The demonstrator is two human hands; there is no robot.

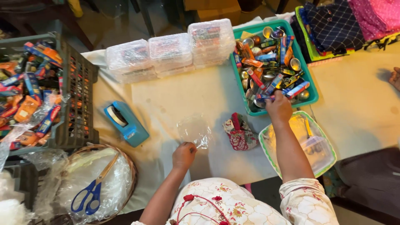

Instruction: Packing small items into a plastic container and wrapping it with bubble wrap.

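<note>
Left hand (pixel 183 155) low at near centre of the tabletop (pixel 166 96), fingers pinching the near edge of a clear plastic bag (pixel 195 131) lying flat. Right hand (pixel 278 107) reaching into the green tray (pixel 313 89) at far right, fingers closed on small blue and red packets (pixel 275 87). Blue tape dispenser (pixel 125 123) to the left; blue-handled scissors (pixel 91 193) in a basket, near left.

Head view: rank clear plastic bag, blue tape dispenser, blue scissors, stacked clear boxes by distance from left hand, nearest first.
From the left hand:
1. Clear plastic bag, touching, just above the fingers.
2. Blue tape dispenser, to its left on the table.
3. Blue scissors, lower left, in the basket.
4. Stacked clear boxes, far edge.
</note>
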